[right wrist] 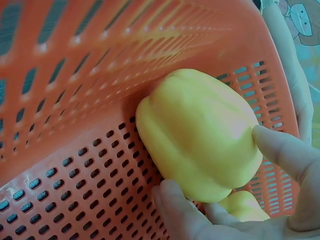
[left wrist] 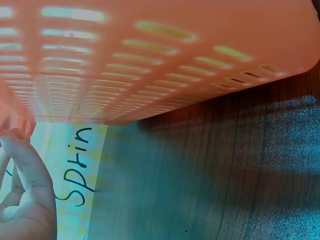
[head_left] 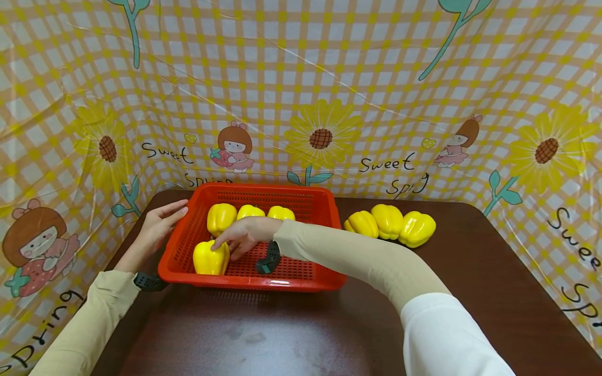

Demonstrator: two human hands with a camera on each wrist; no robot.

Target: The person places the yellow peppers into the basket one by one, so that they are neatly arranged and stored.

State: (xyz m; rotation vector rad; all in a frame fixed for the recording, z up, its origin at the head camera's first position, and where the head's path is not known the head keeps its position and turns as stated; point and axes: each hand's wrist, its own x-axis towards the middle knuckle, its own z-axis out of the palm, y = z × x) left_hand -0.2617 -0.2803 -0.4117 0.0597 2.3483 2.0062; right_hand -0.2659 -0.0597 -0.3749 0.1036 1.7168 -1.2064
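Note:
A yellow bell pepper (head_left: 207, 260) sits upright in the front left corner of a red plastic basket (head_left: 254, 283). My right hand (head_left: 246, 234) reaches across the basket and holds this pepper from its right side. In the right wrist view, the thumb (right wrist: 282, 150) lies on one side of the pepper (right wrist: 195, 135) and fingertips on the other. My left hand (head_left: 157, 227) is at the basket's left side, its extended fingers touching the rim. Behind the held pepper, several more yellow bell peppers (head_left: 222, 218) stand in a row in the basket.
Right of the basket, three yellow bell peppers (head_left: 388, 221) lie close together on the dark brown table (head_left: 451, 292). A checked, flower-printed sheet (head_left: 263, 78) hangs behind the table and along both sides.

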